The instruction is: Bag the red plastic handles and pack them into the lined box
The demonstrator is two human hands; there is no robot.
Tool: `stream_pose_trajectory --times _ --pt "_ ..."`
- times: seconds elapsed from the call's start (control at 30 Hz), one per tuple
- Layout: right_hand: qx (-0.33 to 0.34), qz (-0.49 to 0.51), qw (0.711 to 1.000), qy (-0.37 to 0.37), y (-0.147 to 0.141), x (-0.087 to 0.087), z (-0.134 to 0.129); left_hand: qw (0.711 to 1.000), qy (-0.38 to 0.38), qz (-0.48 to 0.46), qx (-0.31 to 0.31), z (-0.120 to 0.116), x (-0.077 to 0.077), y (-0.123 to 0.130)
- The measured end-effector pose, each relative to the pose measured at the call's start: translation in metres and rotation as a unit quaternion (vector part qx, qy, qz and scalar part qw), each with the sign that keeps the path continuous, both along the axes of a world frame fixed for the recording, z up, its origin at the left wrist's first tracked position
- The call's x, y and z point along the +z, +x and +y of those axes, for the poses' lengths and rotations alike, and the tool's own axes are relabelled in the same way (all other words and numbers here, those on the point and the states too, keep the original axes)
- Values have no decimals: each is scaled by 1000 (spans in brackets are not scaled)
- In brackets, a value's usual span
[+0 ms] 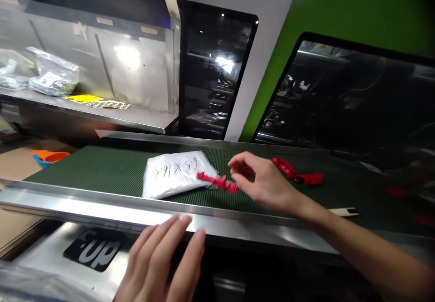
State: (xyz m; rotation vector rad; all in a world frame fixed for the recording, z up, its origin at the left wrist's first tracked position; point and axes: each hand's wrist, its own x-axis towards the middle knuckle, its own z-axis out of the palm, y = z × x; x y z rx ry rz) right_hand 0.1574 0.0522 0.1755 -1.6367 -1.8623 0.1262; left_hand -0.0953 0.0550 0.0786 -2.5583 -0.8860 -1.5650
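A white plastic packet [176,172] with handwritten figures lies on the dark green ribbed belt [102,168]. A red part [217,182] shows over the packet's right end, just left of my right hand [265,182]. That hand has its fingers curved and apart, with nothing held between them. Beyond its wrist two more red parts [283,167] [310,178] rest on the belt. My left hand [163,261] is in front of the belt's metal edge, fingers spread and holding nothing.
A metal rail [102,206] runs along the belt's near side. Bags of small parts [54,77] and yellow sheets [83,99] sit on a shelf at the left. An orange and blue object [50,157] lies far left. A pale strip [344,211] is at the right.
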Motion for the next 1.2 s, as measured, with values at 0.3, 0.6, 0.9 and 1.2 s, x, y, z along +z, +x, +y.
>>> stream_pose_trajectory --times 0.3,0.6,0.9,1.2 --pt "4 95 995 8 9 -43 7 961 -5 251 -119 69 -15 68" --pt "29 58 997 47 -5 -39 5 977 108 158 -96 65 -41 61" --pt "112 25 990 82 -14 -41 -12 977 167 106 -79 54 -70 38" --pt "174 54 981 70 -31 -45 -34 972 141 101 -156 47 -67 11"
